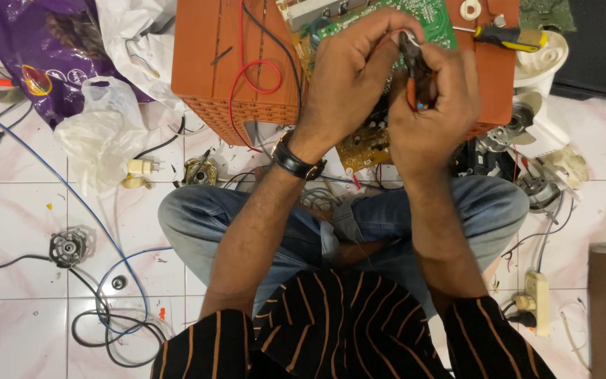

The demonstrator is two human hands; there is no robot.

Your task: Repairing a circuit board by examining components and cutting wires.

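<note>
while the person sits cross-legged on the white tiled floor [22, 210], the biggest thing in front is an orange plastic crate [208, 63] with red and black wires [254, 70] draped over it. on top sits a green circuit board [433, 17], and a 2nd yellowish board [362, 147] hangs just below the hands. a purple bag [29, 42] and white plastic bags [103, 126] lie off to one side. right hand [433, 105] is wrapped tight round a pair of pliers [415, 67], orange grips in the palm, tips up. left hand [352, 70], black watch [296, 161] on the wrist, has fingers curled and pinched right at the plier tips; can't tell what's pinched. a yellow-handled screwdriver [510, 36] rests on the crate nearby.
</note>
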